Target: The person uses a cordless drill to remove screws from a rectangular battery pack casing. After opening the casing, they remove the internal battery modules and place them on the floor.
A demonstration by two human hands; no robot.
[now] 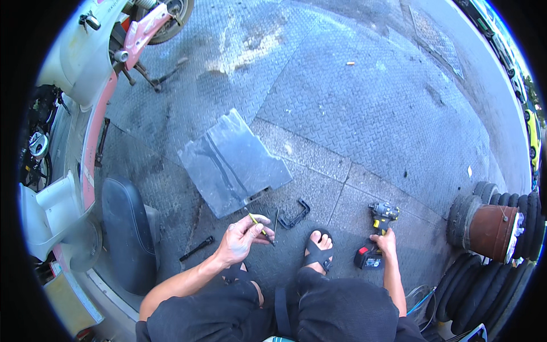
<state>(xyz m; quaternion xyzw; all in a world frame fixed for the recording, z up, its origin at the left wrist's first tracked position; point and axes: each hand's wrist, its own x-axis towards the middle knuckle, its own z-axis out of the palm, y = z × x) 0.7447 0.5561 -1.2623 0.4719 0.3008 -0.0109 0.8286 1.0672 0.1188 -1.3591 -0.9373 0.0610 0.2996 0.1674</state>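
Observation:
My left hand is raised over the ground between my knees, its fingers pinched round a slim yellow-and-black tool whose kind I cannot make out. Low at the right, my right hand grips a cordless impact driver by its handle, and its battery pack sits at the base. Ahead of my left hand lies a flat grey panel with dark streaks. A black bracket rests near my foot. A black bar-shaped tool lies left of my left wrist.
A black scooter seat stands on the left, beside a pink and pale scooter. Several stacked tyres and a brown bucket are at the right. Textured metal plates cover the ground ahead.

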